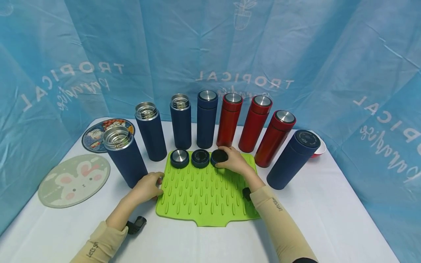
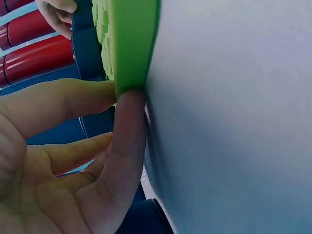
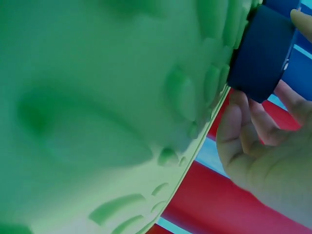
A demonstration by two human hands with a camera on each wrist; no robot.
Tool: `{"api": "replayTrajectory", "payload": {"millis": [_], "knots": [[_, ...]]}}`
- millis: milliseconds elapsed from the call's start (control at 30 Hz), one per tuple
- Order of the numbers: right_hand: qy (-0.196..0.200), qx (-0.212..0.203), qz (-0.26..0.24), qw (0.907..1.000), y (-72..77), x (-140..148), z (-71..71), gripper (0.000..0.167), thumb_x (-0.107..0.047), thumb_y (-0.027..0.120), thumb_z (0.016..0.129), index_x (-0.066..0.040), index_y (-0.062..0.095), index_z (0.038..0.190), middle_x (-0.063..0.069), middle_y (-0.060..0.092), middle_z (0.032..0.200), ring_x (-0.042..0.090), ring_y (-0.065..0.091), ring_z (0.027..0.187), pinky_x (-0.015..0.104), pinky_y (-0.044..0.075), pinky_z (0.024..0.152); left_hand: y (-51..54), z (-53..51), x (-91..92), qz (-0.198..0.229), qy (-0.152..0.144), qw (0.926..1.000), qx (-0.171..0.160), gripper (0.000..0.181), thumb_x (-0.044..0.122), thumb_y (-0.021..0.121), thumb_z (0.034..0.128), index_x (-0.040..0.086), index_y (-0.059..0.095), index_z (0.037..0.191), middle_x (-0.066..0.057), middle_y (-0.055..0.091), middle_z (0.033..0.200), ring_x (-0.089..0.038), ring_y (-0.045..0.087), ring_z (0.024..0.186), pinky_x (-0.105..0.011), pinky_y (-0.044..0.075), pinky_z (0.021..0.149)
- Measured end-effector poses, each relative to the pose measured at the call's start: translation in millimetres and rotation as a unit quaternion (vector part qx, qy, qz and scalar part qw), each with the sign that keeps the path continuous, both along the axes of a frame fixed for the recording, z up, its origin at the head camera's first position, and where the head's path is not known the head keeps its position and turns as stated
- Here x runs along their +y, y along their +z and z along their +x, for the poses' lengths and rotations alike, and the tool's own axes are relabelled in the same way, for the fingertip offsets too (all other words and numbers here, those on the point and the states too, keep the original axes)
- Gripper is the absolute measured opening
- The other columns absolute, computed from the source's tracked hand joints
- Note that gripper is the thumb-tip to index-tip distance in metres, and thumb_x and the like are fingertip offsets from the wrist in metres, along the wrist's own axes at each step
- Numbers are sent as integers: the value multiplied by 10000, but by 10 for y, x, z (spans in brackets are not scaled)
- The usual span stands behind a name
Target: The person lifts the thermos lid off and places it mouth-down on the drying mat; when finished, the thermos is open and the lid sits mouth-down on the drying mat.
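Blue cloth [image 1: 171, 44] backs the white table [image 1: 184, 244] before me: the left hand [image 1: 148, 187] pinches the green mat [image 1: 210, 204] at its nine o'clock edge, and, well apart, the right hand [image 1: 234, 160] grips a dark lid [image 1: 218, 156] at the mat's one o'clock, beside two other lids [image 1: 200, 158]

The curtain [image 1: 171, 40] shows mirrored "TROPICAL Paradise", the sleeves [image 1: 282, 226] "Let's Slim".

Bright, diffuse light glints on the steel-topped thermos lids [image 1: 285, 116], soft shadow dims the tabletop [image 2: 195, 146], and the green mat [image 3: 87, 122] blurs near the right-wrist camera.
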State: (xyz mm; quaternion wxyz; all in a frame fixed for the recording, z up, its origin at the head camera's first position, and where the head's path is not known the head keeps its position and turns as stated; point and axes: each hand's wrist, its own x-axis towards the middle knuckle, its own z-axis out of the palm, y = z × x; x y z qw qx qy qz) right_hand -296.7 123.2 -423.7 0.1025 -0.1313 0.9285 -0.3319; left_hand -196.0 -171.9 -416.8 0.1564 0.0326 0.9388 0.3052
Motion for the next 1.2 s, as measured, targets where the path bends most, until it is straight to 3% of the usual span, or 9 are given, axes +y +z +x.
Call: {"api": "replayTrajectory", "payload": {"millis": [300, 467, 700, 967, 1200], "knots": [[-425, 31, -625, 9971, 116, 133, 133, 557, -287, 634, 862, -140, 440, 1363, 147, 456, 1312, 324, 522, 1087, 451, 469, 847, 6, -11, 0, -90, -9, 10000, -23, 578, -30, 659, 739, -119, 445, 1269, -105, 497, 897, -162, 517, 678, -270, 448, 571], [-629, 206, -648, 9957, 171, 261, 250, 506, -255, 604, 881, -118, 458, 1346, 154, 517, 1247, 305, 567, 1013, 426, 487, 804, 14, -11, 2, -92, -15, 10000, -29, 571, -35, 655, 745, -118, 444, 1269, -111, 496, 900, -171, 516, 692, -272, 450, 573], [-855, 141, -764, 9933, 169, 459, 424, 479, -244, 589, 891, -124, 466, 1338, 169, 533, 1221, 316, 567, 1017, 415, 484, 783, 28, 6, 10, -92, -45, 9999, -17, 566, -38, 647, 750, -125, 439, 1269, -113, 492, 896, -175, 511, 704, -273, 448, 578], [-1019, 56, -624, 9928, 122, 622, 533, 479, -229, 592, 892, -88, 473, 1335, 179, 547, 1212, 329, 557, 1036, 420, 481, 801, 34, 9, 1, -164, -75, 9998, 26, 562, -43, 645, 744, -130, 443, 1261, -115, 493, 893, -185, 504, 723, -280, 441, 583], [-908, 244, -98, 9955, 142, 732, 657, 436, -187, 576, 892, -15, 503, 1286, 228, 538, 1192, 362, 551, 1040, 478, 454, 853, 25, -2, 3, -133, -98, 9999, 6, 566, -37, 651, 746, -129, 441, 1264, -115, 499, 900, -187, 506, 728, -278, 445, 577]]}}
